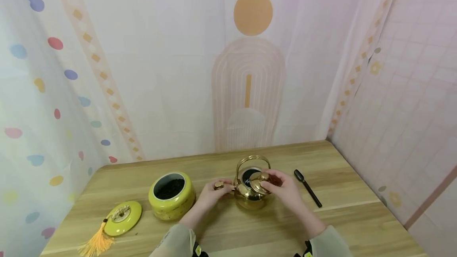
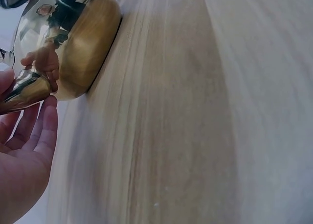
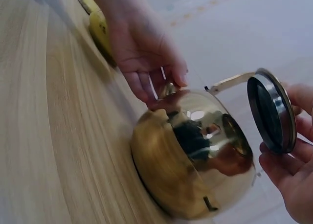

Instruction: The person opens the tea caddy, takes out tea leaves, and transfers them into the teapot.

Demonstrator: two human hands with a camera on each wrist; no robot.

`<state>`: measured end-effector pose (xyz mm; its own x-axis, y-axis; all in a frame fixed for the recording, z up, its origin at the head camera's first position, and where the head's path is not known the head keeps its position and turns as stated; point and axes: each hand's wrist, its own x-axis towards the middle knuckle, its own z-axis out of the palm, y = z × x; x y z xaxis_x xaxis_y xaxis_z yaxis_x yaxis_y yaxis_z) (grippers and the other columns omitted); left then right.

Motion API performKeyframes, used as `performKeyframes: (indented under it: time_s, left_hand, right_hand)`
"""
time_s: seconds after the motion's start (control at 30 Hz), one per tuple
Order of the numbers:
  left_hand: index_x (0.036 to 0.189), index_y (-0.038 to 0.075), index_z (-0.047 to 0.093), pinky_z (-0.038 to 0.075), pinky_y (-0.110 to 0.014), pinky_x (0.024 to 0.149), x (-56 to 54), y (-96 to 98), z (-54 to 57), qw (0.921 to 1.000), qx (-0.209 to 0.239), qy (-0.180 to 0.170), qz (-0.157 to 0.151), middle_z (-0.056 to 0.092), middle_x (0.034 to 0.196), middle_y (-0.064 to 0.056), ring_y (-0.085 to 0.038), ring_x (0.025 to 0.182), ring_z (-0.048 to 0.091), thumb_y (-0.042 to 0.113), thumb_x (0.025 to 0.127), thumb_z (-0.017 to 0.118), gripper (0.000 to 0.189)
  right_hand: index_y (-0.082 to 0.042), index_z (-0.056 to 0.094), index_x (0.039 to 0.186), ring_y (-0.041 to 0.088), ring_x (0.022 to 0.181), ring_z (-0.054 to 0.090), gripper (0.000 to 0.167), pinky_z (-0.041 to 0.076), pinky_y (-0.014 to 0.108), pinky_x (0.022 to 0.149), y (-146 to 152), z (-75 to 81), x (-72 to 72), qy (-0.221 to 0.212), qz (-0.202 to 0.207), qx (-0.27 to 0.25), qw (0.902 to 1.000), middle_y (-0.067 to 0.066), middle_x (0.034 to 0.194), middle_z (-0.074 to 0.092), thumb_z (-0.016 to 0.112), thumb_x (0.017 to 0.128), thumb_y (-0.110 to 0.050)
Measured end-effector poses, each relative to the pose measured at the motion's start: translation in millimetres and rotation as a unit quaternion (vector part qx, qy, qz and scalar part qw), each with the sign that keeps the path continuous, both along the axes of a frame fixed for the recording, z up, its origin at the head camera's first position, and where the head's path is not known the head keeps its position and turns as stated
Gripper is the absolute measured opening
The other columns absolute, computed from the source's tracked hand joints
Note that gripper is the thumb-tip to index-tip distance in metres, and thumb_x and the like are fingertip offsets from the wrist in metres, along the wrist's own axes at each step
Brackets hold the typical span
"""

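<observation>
A shiny gold teapot (image 1: 250,202) with an upright arched handle (image 1: 254,157) stands on the wooden table, its mouth uncovered. My left hand (image 1: 210,195) holds the spout, thumb on top and fingers beneath; the left wrist view shows the spout (image 2: 30,91) close up. With its thumb and fingers, my right hand (image 1: 287,191) pinches the round gold lid (image 1: 256,185) by the knob. That lid is tilted just above the right side of the opening. From the right wrist view, its dark underside (image 3: 268,114) is visible, apart from the pot.
Left of the teapot sits a yellow jar (image 1: 173,208) without its cover, holding dark loose bits. Its yellow lid (image 1: 133,218), with an orange tassel (image 1: 97,243), lies farther left. A black scoop (image 1: 309,190) lies on the right. Patterned curtains (image 1: 171,70) hang behind the table (image 1: 228,241).
</observation>
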<state>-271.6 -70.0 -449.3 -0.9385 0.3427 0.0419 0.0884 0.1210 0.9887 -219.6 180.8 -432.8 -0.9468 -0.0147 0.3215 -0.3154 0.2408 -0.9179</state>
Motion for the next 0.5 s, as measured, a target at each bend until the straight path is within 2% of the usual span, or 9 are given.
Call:
performKeyframes:
  time_s: [0.2,0.37,0.5]
  left_hand:
    - [0.110,-0.008,0.066,0.055,-0.039,0.079,1.7,-0.4,1.2,0.9999,-0.008,0.002,0.007,0.068,0.102,-0.010,-0.018,0.087,0.064,0.010,0.090,0.068,0.028]
    - [0.112,-0.008,0.065,0.054,-0.041,0.082,-0.4,-0.7,-1.2,1.0000,-0.008,-0.001,0.004,0.067,0.108,-0.013,-0.021,0.090,0.065,0.011,0.090,0.068,0.029]
    - [0.113,-0.010,0.064,0.054,-0.043,0.084,-0.1,-0.5,-1.0,1.0000,0.000,-0.007,-0.001,0.068,0.105,-0.013,-0.021,0.093,0.065,0.010,0.090,0.068,0.031]
  right_hand:
    - [-0.004,0.067,0.113,0.021,0.097,0.063,0.031,0.053,0.028,0.081,-20,-3.5,-10.3,0.034,-0.042,0.042,0.9976,0.010,0.112,0.067,0.076,0.084,-0.012]
    - [-0.001,0.066,0.112,0.027,0.106,0.062,0.031,0.052,0.039,0.088,-33,-6.0,-14.9,0.071,-0.083,0.101,0.9888,0.011,0.115,0.066,0.076,0.084,-0.012]
    - [0.001,0.064,0.115,0.029,0.111,0.060,0.033,0.050,0.042,0.092,-39,-8.6,-16.7,0.090,-0.104,0.121,0.9831,0.013,0.120,0.064,0.074,0.086,-0.012]
